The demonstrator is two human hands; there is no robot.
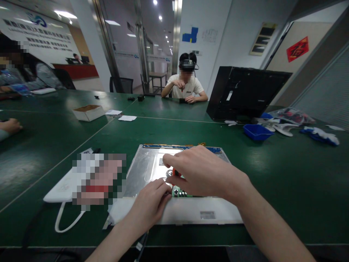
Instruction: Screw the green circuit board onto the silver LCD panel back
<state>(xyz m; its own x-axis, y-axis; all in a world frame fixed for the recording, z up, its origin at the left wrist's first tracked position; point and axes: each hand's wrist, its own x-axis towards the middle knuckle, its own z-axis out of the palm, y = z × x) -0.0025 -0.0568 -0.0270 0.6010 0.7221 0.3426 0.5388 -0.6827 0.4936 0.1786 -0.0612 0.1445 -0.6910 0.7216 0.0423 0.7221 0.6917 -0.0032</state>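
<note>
A flat metal display panel [136, 174] lies on the table in front of me, with a white strip along its near side and a narrow blue circuit board [163, 146] along its far edge. My right hand [199, 173] is closed over the panel's middle, around a screwdriver [176, 173] of which only part of the orange-red handle shows; its tip is hidden. Just to the left, my left hand [152, 200] reaches the edge of a green circuit board [181, 193]. Its fingers are pressed together, and what they hold, if anything, is hidden.
Left of the panel lie a white power bank [61, 187] and a white cable [58, 222]. A blue tray [257, 132] and a black monitor [245, 94] stand at right. An open box [88, 112] is farther left. Other people sit around the green table [286, 174].
</note>
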